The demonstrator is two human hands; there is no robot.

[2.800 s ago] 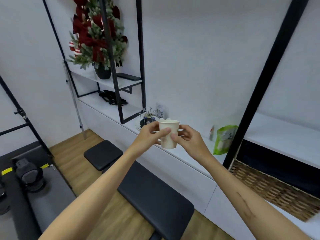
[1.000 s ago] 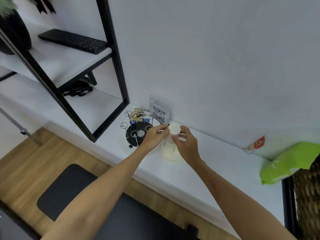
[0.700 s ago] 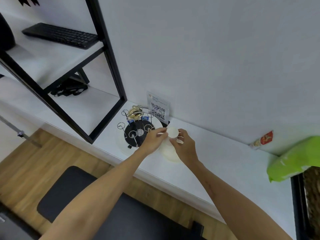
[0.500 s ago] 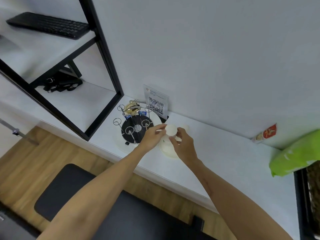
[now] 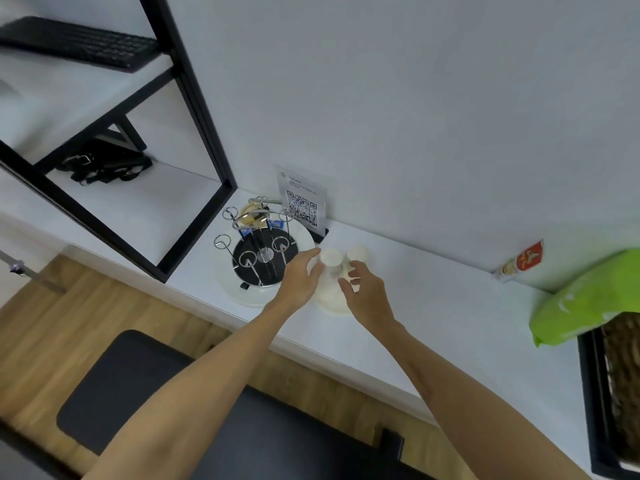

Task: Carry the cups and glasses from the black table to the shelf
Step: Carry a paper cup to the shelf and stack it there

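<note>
Fingers of my left hand (image 5: 300, 279) and my right hand (image 5: 364, 294) curl around a white cup (image 5: 330, 271) from either side, and it stands upside down on the white shelf (image 5: 433, 306), its flat base facing up; whether both hands press firmly or only touch it lightly I cannot tell; a second cup (image 5: 358, 253), also inverted, stands just behind it toward the wall, close to my right fingertips; to the left, touching my left knuckles in view, a white plate (image 5: 242, 292) carries a black disc with a wire rack (image 5: 258, 244) of looped prongs; behind that a QR card (image 5: 302, 204) leans by the wall; further right along the shelf lie a small sachet (image 5: 519, 265) and a green bag (image 5: 588, 296); a black frame (image 5: 194, 109) rises on the left, with a keyboard (image 5: 79, 43) on its upper board and a black strap bundle (image 5: 104, 164) below; under my forearms sits a black bench (image 5: 138, 382) over wooden floor (image 5: 69, 320).
</note>
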